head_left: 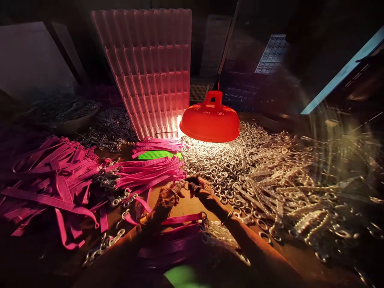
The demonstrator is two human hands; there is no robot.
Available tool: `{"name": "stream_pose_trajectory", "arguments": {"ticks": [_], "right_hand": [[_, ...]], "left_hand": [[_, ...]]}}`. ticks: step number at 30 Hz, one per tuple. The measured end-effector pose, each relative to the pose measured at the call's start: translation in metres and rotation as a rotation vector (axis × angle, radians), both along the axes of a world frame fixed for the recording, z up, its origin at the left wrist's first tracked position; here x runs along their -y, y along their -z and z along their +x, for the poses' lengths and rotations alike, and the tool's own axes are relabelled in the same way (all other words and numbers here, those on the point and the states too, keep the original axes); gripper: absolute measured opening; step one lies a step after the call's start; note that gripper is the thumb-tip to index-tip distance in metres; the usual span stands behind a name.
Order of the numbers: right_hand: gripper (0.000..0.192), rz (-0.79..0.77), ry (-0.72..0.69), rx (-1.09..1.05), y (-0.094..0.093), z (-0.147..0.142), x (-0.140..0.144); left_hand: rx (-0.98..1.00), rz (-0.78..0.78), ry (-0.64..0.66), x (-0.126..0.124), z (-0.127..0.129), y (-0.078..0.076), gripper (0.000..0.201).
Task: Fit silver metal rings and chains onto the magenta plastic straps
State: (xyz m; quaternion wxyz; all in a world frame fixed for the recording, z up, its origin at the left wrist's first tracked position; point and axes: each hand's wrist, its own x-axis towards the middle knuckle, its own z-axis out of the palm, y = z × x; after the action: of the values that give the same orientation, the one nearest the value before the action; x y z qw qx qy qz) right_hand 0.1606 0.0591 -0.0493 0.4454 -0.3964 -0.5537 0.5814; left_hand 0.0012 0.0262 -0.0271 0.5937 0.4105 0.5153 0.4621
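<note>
My left hand (170,195) is closed, its fingertips pinching a small metal ring (182,183) under the lamp. Close beside it on the right, my right hand (201,187) is closed too, fingertips nearly meeting the left ones. A dark curved edge shows at its fingertips; what it holds is too small to make out. Pink straps (150,172) with metal end pieces lie just beyond and left of my left hand. Nearer me, below both hands, more pink straps (183,219) lie crosswise. Loose metal rings (219,172) are heaped beyond my right hand.
A red lamp (210,122) hangs low past my hands. Behind it leans a ribbed translucent panel (153,68). A large pink strap pile (60,172) lies left, with a green perforated piece (159,155) under straps in the middle. Metal chain-like strips (279,172) spread right.
</note>
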Motion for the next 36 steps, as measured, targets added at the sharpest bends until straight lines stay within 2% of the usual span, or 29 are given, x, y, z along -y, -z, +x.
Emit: {"name": "stream_pose_trajectory", "arguments": {"ticks": [2, 5, 8, 13, 17, 21, 23, 27, 29, 31, 33, 36], "right_hand": [[0.019, -0.172, -0.001, -0.084, 0.003, 0.002, -0.006], [0.022, -0.369, -0.024, -0.212, 0.002, 0.004, -0.01], [0.023, -0.457, -0.109, -0.264, -0.003, 0.004, -0.008], [0.026, -0.613, -0.319, -0.233, -0.009, 0.002, -0.001], [0.024, -0.632, -0.313, -0.196, -0.01, -0.002, 0.007], [0.027, -0.48, -0.083, -0.209, -0.012, -0.007, 0.02], [0.028, -0.371, -0.008, -0.11, -0.012, -0.009, 0.026], [0.015, -0.047, 0.04, 0.145, -0.012, -0.01, 0.033], [0.008, 0.039, 0.043, 0.203, -0.011, -0.011, 0.032], [0.01, 0.129, 0.057, 0.289, -0.008, -0.012, 0.029], [0.014, 0.287, 0.123, 0.455, -0.003, -0.015, 0.024], [0.018, 0.53, 0.195, 0.707, 0.004, -0.018, 0.014]], "left_hand": [[-0.031, -0.006, -0.025, -0.002, -0.001, -0.002, 0.047], [-0.096, 0.099, -0.025, -0.002, -0.002, -0.003, 0.04], [-0.123, 0.214, 0.016, 0.002, -0.001, -0.003, 0.032], [-0.127, 0.297, 0.189, 0.009, -0.002, 0.003, 0.032], [-0.144, 0.349, 0.172, 0.012, -0.004, 0.011, 0.028], [-0.138, 0.311, 0.075, 0.011, -0.004, 0.008, 0.026], [-0.147, 0.282, 0.064, 0.01, -0.004, 0.004, 0.025], [-0.161, 0.144, 0.105, 0.007, -0.002, 0.001, 0.034], [-0.161, 0.113, 0.139, 0.005, -0.002, 0.001, 0.037], [-0.148, 0.169, 0.148, 0.002, -0.004, -0.001, 0.034], [-0.105, 0.208, 0.152, -0.001, -0.006, -0.004, 0.029], [0.015, 0.097, 0.16, -0.005, -0.011, -0.004, 0.029]]}}
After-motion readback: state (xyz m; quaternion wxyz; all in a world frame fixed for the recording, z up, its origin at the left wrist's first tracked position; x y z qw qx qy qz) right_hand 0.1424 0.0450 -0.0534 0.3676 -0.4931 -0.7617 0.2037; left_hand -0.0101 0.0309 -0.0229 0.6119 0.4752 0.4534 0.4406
